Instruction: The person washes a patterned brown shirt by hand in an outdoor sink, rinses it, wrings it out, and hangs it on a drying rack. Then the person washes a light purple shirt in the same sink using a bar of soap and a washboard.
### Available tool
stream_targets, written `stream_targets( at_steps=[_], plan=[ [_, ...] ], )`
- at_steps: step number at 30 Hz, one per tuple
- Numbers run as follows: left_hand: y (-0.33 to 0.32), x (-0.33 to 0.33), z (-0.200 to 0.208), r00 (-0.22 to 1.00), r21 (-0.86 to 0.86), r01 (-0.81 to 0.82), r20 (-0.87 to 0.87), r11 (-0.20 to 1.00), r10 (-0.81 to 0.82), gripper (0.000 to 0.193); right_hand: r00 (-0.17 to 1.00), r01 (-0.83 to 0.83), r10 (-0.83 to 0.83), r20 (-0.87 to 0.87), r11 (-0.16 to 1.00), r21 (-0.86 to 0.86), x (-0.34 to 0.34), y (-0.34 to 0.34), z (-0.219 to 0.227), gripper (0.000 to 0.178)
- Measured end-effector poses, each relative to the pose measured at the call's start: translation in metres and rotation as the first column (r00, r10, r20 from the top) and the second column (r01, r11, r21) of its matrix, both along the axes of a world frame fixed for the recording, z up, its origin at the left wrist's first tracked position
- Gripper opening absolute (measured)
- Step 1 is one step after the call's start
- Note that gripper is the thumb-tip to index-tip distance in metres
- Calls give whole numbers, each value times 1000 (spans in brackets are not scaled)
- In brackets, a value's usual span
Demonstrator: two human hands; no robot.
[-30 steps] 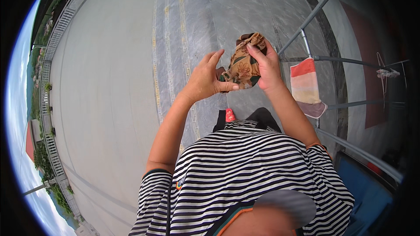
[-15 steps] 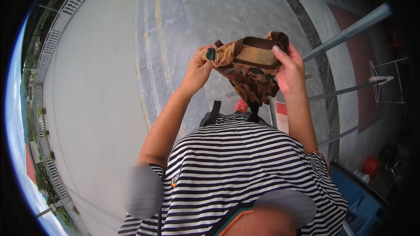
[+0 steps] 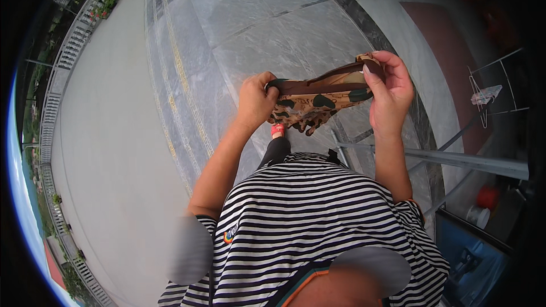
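A brown-and-tan camouflage garment (image 3: 322,101) with dark green patches hangs stretched between my two hands, in front of my striped shirt. Its dark brown band runs along the top, and the cloth below bunches in loose folds. My left hand (image 3: 256,99) pinches the band's left end, fingers curled in. At the other end, my right hand (image 3: 391,95) grips the band between thumb and fingers. Whether the garment is shorts or underwear I cannot tell.
A metal rack pole (image 3: 466,161) stands close on my right. Farther right, white hangers (image 3: 480,102) hang on a frame. A red container (image 3: 488,197) sits at lower right. My red shoe (image 3: 277,129) shows on the tiled floor. A balustrade (image 3: 71,45) borders the left.
Both hands have drawn the garment out wider, with its band now pulled nearly straight. My right hand has shifted rightward. The view has turned, and the rack pole appears lower.
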State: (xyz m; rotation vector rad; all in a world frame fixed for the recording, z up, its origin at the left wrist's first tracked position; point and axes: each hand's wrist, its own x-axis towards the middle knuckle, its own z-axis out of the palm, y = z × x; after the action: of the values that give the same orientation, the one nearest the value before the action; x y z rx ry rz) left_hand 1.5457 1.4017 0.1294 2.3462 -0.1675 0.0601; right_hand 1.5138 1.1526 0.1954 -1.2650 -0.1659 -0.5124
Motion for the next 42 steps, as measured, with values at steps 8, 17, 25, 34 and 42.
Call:
stream_targets(
  at_steps=[8,17,25,34,42],
  plan=[
    [1,169,8,551,-802,98,-449,589,-703,40,975,202,-210,-78,974,-100,132,-9,10,31],
    [-118,318,15,792,-834,-128,-412,536,-451,9,808,256,-526,-265,719,-646,182,-117,-13,43],
    [-245,398,64,757,-934,-98,-294,344,-583,29,300,419,-953,41,93,-903,225,-240,-60,25],
    [-401,460,33,611,-890,62,-325,453,-722,22,582,626,-508,-635,778,-50,224,-337,-91,17],
    [-537,511,-6,12,-627,694,-480,353,-877,6,701,682,-560,-442,344,646,212,-414,-92,17]
  ],
)
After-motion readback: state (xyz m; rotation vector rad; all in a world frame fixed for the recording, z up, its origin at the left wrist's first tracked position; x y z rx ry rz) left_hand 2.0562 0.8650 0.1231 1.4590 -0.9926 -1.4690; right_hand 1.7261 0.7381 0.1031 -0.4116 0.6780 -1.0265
